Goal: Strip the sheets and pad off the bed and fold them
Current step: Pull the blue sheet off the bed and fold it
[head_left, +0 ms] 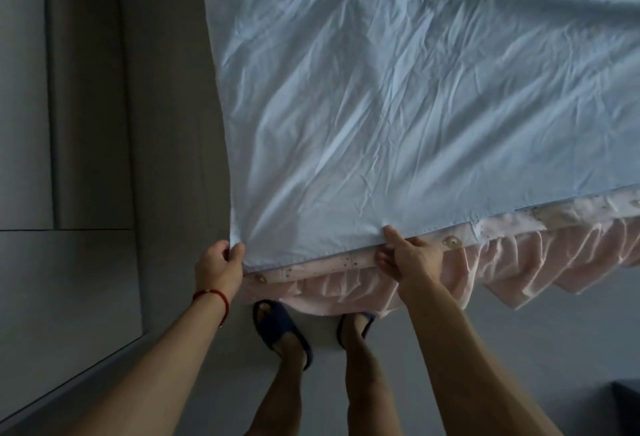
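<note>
A light blue sheet [398, 106] lies spread and wrinkled over the bed. My left hand [218, 264] pinches its near left corner, thumb on top. My right hand [403, 257] grips the sheet's near hem further right, thumb on top and fingers curled under the edge. Under the blue sheet a pale patterned sheet [512, 224] shows along the near edge and at the far left corner. Below that a pink ruffled bed skirt [491, 273] hangs down the bed's side.
A grey wall or wardrobe front [86, 124] runs close along the bed's left side. My feet in dark blue slippers [280, 331] stand on the grey floor right at the bed's edge. A dark object [627, 408] sits at the bottom right corner.
</note>
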